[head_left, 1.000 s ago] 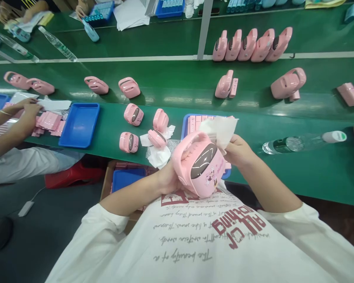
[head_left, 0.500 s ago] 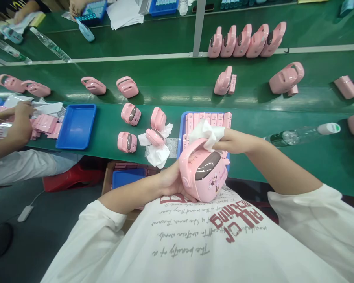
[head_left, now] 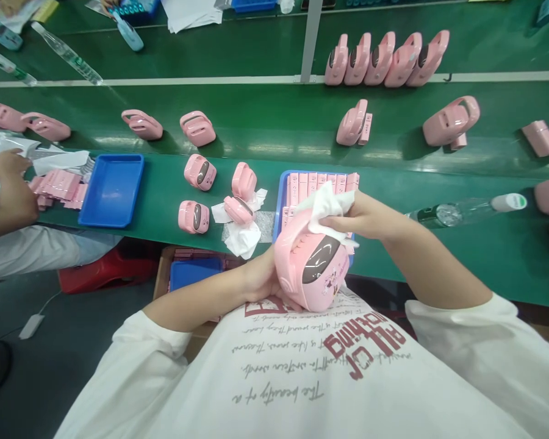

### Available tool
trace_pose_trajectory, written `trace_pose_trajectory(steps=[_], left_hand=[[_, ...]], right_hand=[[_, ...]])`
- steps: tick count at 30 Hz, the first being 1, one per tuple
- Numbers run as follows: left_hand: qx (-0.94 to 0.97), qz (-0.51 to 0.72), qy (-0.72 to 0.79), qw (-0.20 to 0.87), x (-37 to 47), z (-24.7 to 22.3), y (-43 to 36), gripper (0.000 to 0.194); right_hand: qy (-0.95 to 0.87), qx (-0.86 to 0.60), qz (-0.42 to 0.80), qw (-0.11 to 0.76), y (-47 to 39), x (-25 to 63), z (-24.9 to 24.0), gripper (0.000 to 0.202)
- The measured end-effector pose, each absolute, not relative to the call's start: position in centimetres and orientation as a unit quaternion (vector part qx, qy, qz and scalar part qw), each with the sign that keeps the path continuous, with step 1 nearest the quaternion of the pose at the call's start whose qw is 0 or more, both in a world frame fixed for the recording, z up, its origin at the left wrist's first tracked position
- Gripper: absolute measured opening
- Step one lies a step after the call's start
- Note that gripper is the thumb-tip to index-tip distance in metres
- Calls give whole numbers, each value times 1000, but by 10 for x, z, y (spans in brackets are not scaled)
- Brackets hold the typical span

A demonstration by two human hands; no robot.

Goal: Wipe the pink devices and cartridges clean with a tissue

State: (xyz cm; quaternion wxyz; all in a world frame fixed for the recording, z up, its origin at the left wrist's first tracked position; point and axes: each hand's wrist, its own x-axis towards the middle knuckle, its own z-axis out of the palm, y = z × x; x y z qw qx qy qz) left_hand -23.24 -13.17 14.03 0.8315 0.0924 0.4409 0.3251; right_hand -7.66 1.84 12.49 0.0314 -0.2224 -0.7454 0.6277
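Observation:
Close to my body, my left hand (head_left: 266, 277) is closed around the left side of a pink speaker-like device (head_left: 313, 292) with a carry handle, a dark glossy window and a printed cartoon figure. My right hand (head_left: 359, 214) pinches a crumpled white tissue (head_left: 328, 210) against the top of the device, by the handle. The tissue hides part of the handle. Just behind, a blue tray (head_left: 281, 195) holds rows of small pink boxes (head_left: 302, 183). To the left, a smaller pink device (head_left: 238, 210) lies on white tissues (head_left: 243, 239).
More pink devices (head_left: 200, 172) stand on the bench and on the green conveyor (head_left: 265, 116), with a row (head_left: 380, 60) at the back. A plastic bottle (head_left: 462, 213) lies at right. At left, a co-worker's hand (head_left: 13, 183) is near pink pieces (head_left: 61, 185) and a blue tray (head_left: 139, 177).
My right hand, with the tissue, has shifted slightly over the device's top, and the tissue now spreads towards the dark window. My left hand keeps its hold. The view has shifted a little.

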Motion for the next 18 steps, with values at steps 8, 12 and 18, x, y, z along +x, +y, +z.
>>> trace_pose_trajectory(steps=[8, 12, 18], left_hand=[[143, 293, 449, 832, -231, 139, -129, 66], [134, 300, 453, 829, -229, 141, -133, 60], [114, 267, 490, 822, -235, 133, -131, 78]], right_hand=[[-806, -107, 582, 25, 29, -88, 127, 27], [-762, -35, 646, -20, 33, -80, 128, 34], [-840, -183, 509, 48, 17, -87, 130, 31]])
